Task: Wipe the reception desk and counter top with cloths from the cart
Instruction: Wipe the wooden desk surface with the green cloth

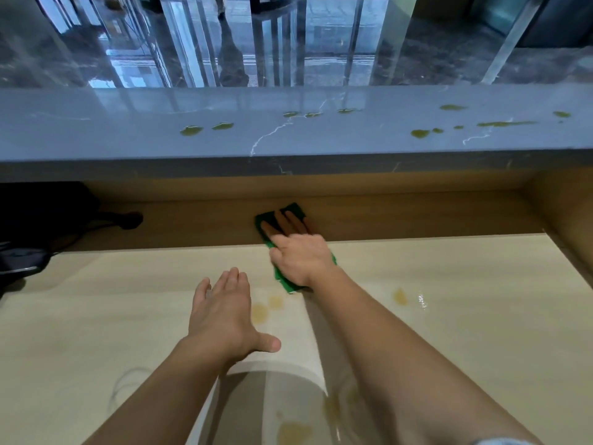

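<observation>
My right hand (300, 252) lies flat on a green cloth (282, 281), pressing it onto the pale wooden desk (128, 284) far back under the counter overhang. The cloth's far end (296, 209) shows beyond my fingertips in the shadow. My left hand (224, 313) rests palm down on the desk with fingers spread, holding nothing. Yellowish spill patches (260, 311) sit between my hands, another patch (400, 296) to the right, and more (293, 433) near the front edge. The grey marble counter top (128, 133) above carries several greenish-yellow spots (420, 133).
Dark equipment with cables (48, 216) and a black object (22, 258) sit at the desk's left end. A wooden side wall (564, 220) closes the desk on the right. Beyond the counter lies a glossy dark lobby floor (417, 59).
</observation>
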The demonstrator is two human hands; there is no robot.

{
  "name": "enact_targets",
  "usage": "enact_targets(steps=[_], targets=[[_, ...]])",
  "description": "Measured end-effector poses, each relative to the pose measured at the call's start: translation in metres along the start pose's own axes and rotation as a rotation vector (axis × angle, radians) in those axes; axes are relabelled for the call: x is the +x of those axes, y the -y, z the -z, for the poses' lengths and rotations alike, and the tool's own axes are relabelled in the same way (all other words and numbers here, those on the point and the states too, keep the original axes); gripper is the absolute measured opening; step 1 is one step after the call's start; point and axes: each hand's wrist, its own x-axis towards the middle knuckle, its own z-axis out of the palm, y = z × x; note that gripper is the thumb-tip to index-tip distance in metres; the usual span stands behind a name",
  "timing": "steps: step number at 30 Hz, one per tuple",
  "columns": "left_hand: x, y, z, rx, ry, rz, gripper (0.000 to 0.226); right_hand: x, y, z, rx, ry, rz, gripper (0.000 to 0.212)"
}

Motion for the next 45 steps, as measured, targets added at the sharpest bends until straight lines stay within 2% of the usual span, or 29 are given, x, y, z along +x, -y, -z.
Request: enact_targets(steps=[9,12,16,19,24,27,30,33,40,45], targets=[[0.001,-0.004,0.004,0.024,0.036,0.007,0.136,-0.087,-0.161,0.019,-0.12,-0.092,-0.542,0.057],[0.001,-0.004,0.003,0.017,0.037,-0.003,0.136,-0.095,-0.165,0.015,-0.058,-0.103,-0.659,0.057],[0.002,-0.003,0.002,0.024,0.039,-0.014,0.136,-0.08,-0.114,0.006,-0.021,-0.144,-0.794,0.057],[0.003,-0.003,0.003,0.044,0.054,-0.019,0.136,-0.067,-0.049,-0.007,-0.033,-0.171,-0.746,0.057],[0.002,-0.003,0.004,0.054,0.069,-0.026,0.136,-0.051,0.052,-0.034,-0.053,-0.122,-0.286,0.059],[0.001,-0.003,0.004,0.06,0.072,-0.02,0.135,-0.052,0.058,-0.037,-0.1,-0.066,-0.079,0.058],[0.002,-0.004,0.006,0.094,0.096,-0.002,0.135,-0.062,0.027,-0.029,-0.137,-0.074,0.01,0.058],[0.003,-0.004,0.007,0.106,0.097,0.004,0.135,-0.082,-0.021,-0.02,-0.133,-0.08,-0.06,0.058],[0.003,-0.004,0.005,0.105,0.079,0.0,0.132,-0.149,-0.15,-0.001,-0.093,-0.134,-0.507,0.058],[0.005,-0.003,0.004,0.108,0.077,-0.005,0.135,-0.145,-0.145,-0.004,-0.026,-0.172,-0.719,0.058]])
